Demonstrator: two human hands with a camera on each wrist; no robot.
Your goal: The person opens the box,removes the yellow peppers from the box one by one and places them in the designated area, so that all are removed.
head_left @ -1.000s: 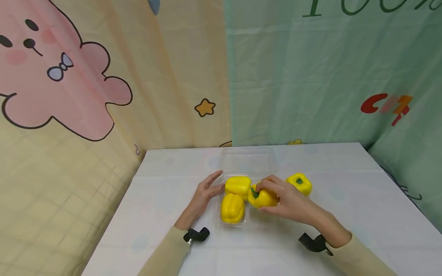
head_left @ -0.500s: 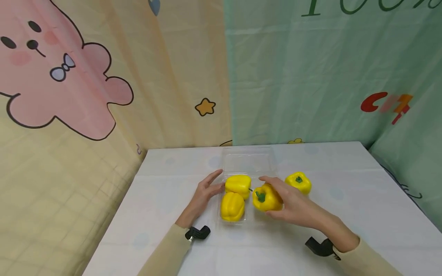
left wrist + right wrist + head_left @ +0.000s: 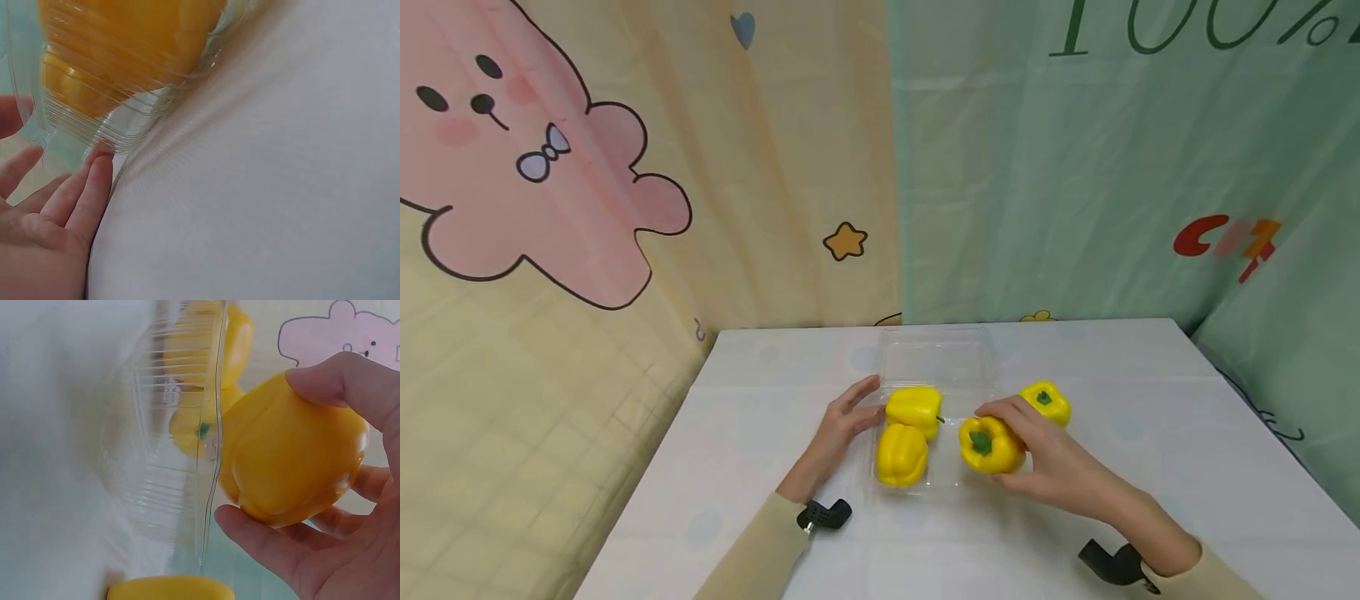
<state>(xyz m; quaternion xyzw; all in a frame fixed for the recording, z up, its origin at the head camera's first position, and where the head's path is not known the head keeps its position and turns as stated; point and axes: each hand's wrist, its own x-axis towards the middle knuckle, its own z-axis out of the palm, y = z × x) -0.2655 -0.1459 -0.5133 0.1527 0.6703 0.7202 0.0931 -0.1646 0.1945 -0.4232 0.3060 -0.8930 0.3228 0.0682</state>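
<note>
My right hand (image 3: 1060, 462) grips a yellow bell pepper (image 3: 988, 446), its green stem facing left. Thumb and fingers wrap its sides in the right wrist view, where the pepper (image 3: 294, 456) appears beyond the rim of a clear plastic clamshell box (image 3: 165, 512). Two more yellow bell peppers lie in the left side of the box, one farther (image 3: 913, 407) and one nearer (image 3: 902, 455). My left hand (image 3: 838, 429) is at the box's left side, fingers extended; in the left wrist view its fingertips (image 3: 100, 159) touch the ribbed wall.
A further yellow bell pepper (image 3: 1043, 402) rests on the white-covered table (image 3: 1150, 433), right of the box and partly behind my right hand. The box's clear lid (image 3: 936, 354) lies folded back toward the rear. Printed curtains (image 3: 1045, 183) rise behind the table.
My right hand has carried its pepper to the right and slightly nearer, away from the two in the box. The left hand stays against the box. The head view has tilted slightly.
</note>
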